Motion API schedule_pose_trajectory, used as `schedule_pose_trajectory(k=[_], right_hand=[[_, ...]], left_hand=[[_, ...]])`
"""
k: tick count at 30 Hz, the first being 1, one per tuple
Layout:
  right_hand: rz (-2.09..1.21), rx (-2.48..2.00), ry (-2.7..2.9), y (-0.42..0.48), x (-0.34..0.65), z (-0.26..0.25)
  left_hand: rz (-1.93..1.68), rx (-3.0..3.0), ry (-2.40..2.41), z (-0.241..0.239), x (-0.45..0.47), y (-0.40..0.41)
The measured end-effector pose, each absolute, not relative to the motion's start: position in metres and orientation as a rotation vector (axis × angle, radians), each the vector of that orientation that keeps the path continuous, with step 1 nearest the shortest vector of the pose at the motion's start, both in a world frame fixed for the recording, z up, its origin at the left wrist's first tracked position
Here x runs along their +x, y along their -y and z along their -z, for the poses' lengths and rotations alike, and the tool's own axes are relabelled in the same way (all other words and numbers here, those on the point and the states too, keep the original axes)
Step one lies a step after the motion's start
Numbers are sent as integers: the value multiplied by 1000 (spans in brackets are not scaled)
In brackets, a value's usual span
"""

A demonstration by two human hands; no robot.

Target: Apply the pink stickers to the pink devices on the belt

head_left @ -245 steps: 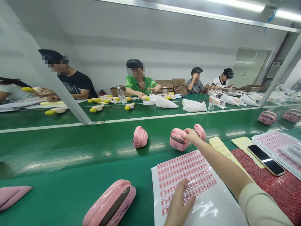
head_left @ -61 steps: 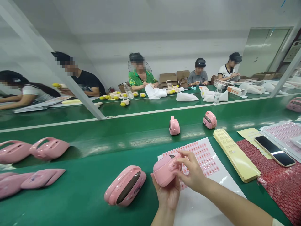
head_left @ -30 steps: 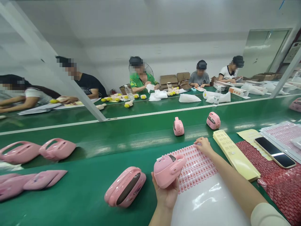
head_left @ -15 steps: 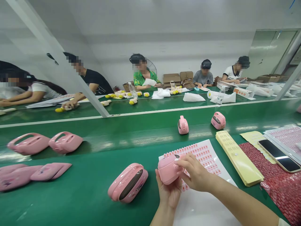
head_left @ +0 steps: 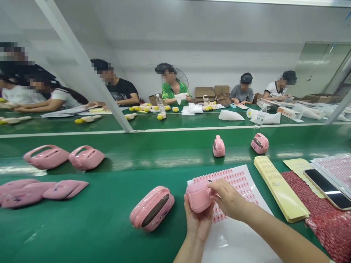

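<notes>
My left hand (head_left: 199, 223) cradles a pink handled plastic device (head_left: 199, 197) from below, with its fingers wrapped around it. The thumb and fingers of my right hand (head_left: 227, 199) close on the device's right end; whether something small is between them is hidden. Beneath both hands lies a white sheet of small red-and-white oval stickers (head_left: 238, 179). Left of my hands, a second pink device (head_left: 152, 208) with a dark front panel rests on the green work surface (head_left: 101, 226).
Several pink devices (head_left: 86, 157) stand along the green belt behind. Pink pieces (head_left: 64, 189) lie at left. At right are yellow sticker sheets (head_left: 279, 190), red bubble wrap (head_left: 298, 193) and a phone (head_left: 329, 188). Co-workers (head_left: 174, 87) sit across the line, beyond a slanted post (head_left: 90, 69).
The view has shifted slightly. Both hands stay on the pink device, which has turned a little. Across the line at left, a co-worker's hand has left a yellow-tipped item.
</notes>
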State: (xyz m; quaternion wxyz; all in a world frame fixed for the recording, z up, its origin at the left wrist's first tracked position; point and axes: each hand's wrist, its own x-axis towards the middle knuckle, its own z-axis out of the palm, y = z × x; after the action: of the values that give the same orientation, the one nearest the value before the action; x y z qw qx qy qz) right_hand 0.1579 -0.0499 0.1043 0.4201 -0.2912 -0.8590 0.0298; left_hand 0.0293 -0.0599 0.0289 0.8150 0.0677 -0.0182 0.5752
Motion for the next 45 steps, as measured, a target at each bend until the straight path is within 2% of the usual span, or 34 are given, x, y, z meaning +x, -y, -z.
schedule_pose_trajectory(k=[8, 15, 21, 26, 34, 45], right_hand=[[-107, -704, 2186, 51, 162, -106], [-708, -886, 1833, 43, 186, -121], [-836, -1109, 1576, 36, 207, -146], [-1145, -1215, 1709, 42, 201, -146], [-1133, -1267, 1783, 59, 190, -138], [-1020, -1183, 1831, 64, 190, -126]], left_hand=[[-1177, 169, 5, -37, 30, 63], [-1158, 258, -312, -37, 26, 58], [-1382, 1058, -898, -45, 32, 70], [-1236, 1739, -972, -42, 33, 78], [-1228, 2058, -948, -29, 28, 72], [-1412, 1734, -950, -36, 39, 79]])
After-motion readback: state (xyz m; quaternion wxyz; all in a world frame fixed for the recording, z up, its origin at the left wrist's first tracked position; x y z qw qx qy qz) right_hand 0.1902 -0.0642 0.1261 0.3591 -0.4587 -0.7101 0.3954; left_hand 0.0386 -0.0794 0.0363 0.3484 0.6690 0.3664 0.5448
